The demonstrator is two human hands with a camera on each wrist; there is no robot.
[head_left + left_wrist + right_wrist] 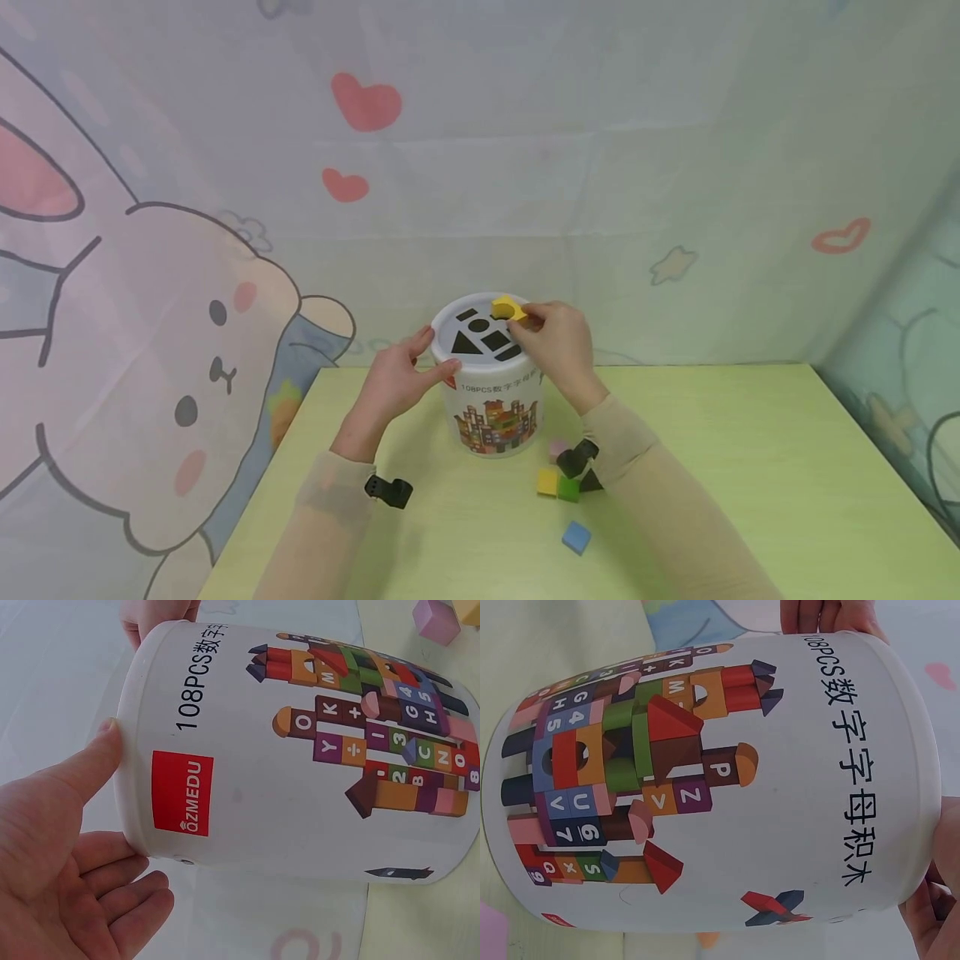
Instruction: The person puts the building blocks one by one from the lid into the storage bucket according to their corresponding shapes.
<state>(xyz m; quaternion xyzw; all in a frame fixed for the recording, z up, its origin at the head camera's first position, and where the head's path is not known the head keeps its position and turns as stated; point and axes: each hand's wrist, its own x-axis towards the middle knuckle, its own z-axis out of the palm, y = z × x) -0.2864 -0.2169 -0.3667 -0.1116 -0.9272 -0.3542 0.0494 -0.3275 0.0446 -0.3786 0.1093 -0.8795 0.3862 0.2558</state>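
A white bucket (pixel 459 404) of building blocks stands upright on the table, printed with a block castle. Its lid (pixel 450 323) has several dark shaped holes. My left hand (pixel 393 379) rests at the lid's left edge, thumb on the front rim and fingers along the side. In the left wrist view, the thumb (pixel 97 754) presses the rim and the fingers lie loosely bent below it. With thumb and fingertips, my right hand (pixel 558 342) pinches a yellow arch block (pixel 510 307) over the back right of the lid. The bucket hides that block in the right wrist view.
Right of the bucket's base lie a pink block (pixel 557 448), a yellow block (pixel 547 482), a green block (pixel 568 488) and a black triangular block (pixel 591 481). A blue block (pixel 577 537) lies nearer the front. Behind the table (pixel 720 467) hangs a printed cloth (pixel 525 183).
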